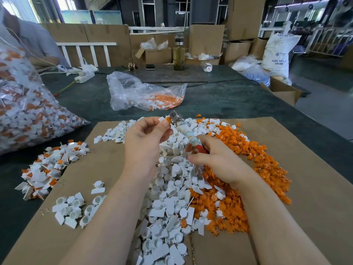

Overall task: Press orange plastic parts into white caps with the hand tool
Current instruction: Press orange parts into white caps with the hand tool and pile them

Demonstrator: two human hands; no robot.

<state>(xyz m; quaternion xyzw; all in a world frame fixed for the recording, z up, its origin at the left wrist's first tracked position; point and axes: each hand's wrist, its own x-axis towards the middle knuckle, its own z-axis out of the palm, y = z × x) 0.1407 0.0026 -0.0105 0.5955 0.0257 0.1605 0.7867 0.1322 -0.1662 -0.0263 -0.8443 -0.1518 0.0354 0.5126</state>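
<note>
Left hand: raised above the piles, fingertips pinching a white cap with an orange part at the tool's head.
Right hand: fingers curled round the handles of the hand tool, whose metal head points up toward the left hand.
White caps pile: heaped on the cardboard sheet beneath both forearms.
Orange parts pile: just right of the white caps, touching them.
Assembled pieces: small heap at the cardboard's left edge.
Desk: dark cover, carrying an open plastic bag of parts behind the cardboard.
</note>
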